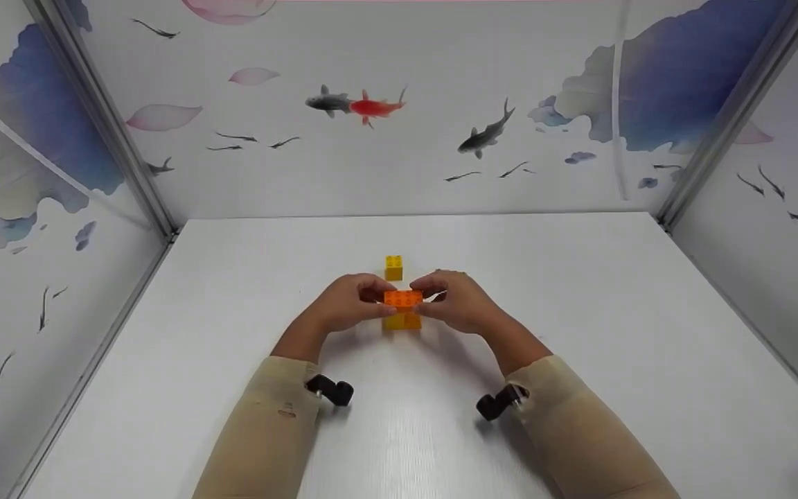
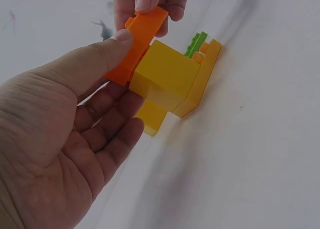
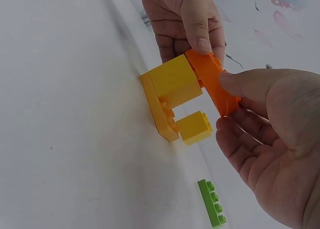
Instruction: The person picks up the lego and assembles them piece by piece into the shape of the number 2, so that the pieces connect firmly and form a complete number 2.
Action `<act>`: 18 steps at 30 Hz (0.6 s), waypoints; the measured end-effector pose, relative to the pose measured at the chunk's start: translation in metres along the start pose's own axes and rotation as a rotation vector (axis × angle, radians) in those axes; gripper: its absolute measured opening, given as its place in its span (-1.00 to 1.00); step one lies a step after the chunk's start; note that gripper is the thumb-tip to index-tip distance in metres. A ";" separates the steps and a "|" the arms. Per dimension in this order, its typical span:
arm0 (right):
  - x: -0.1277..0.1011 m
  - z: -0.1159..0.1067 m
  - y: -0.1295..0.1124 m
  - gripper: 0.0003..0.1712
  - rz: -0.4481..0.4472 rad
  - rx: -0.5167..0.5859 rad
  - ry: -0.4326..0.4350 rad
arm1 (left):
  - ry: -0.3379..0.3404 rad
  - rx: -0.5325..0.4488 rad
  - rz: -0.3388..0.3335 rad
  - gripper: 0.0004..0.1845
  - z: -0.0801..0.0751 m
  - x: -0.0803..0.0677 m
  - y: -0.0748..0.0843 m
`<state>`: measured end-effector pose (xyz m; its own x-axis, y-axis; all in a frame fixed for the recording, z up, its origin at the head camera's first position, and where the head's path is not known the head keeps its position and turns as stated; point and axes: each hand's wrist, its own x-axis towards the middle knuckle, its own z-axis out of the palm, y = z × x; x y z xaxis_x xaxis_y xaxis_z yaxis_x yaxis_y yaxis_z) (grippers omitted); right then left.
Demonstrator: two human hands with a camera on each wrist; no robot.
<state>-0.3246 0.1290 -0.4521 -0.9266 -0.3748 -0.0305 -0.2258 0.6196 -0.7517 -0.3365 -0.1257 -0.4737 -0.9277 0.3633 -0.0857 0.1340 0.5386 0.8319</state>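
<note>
An orange brick (image 1: pixel 402 299) is grasped from both ends: the left hand (image 1: pixel 347 301) pinches one end with the thumb laid along the upper face and the fingers curled beneath, and the right hand (image 1: pixel 458 301) pinches the other end in the same way, so that each grip is clenched on the brick rather than released. The orange brick is held against the top of a large yellow block (image 2: pixel 165 76), one long edge touching it, and it appears tilted in both wrist views; whether its studs are seated cannot be told. The yellow block is joined to a flat yellow-orange base plate (image 3: pixel 157 111) that rests on the white desk (image 1: pixel 579 291), and a smaller yellow brick (image 3: pixel 195 128) is fixed to the same plate just beside the large block, a gap being left between the two. A green studded brick (image 3: pixel 212 203) lies on the desk near the assembly, apart from it. Farther from the hands, a single yellow cube (image 1: pixel 393 267) stands on the desk just behind the assembly. The desk is enclosed by walls printed with fish and petals.
</note>
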 end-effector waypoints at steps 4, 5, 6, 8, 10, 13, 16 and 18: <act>0.000 0.000 0.000 -0.61 -0.001 -0.005 0.004 | 0.001 0.007 -0.012 -0.68 0.001 0.000 0.002; 0.000 0.000 0.000 -0.61 -0.005 -0.006 0.005 | 0.003 0.007 -0.011 -0.68 0.001 0.000 0.002; 0.000 0.000 0.000 -0.61 -0.009 -0.006 0.006 | 0.003 0.006 -0.011 -0.69 0.001 0.000 0.002; 0.000 0.000 0.001 -0.61 -0.015 -0.006 0.005 | 0.005 0.003 -0.005 -0.69 0.001 -0.001 0.002; 0.000 0.000 0.001 -0.61 -0.020 -0.004 0.005 | 0.006 0.003 0.000 -0.69 0.001 -0.001 0.002; 0.001 0.001 0.002 -0.61 -0.025 0.001 0.003 | 0.006 0.001 -0.002 -0.70 0.001 -0.001 0.002; 0.001 0.001 0.003 -0.62 -0.037 0.003 0.005 | 0.004 0.002 -0.013 -0.70 0.001 -0.001 0.003; 0.001 0.001 0.003 -0.61 -0.045 0.003 0.007 | 0.002 -0.001 -0.020 -0.70 0.001 -0.001 0.003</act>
<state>-0.3259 0.1298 -0.4555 -0.9176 -0.3975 0.0081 -0.2665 0.6000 -0.7543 -0.3349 -0.1239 -0.4720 -0.9309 0.3511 -0.1011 0.1153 0.5448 0.8306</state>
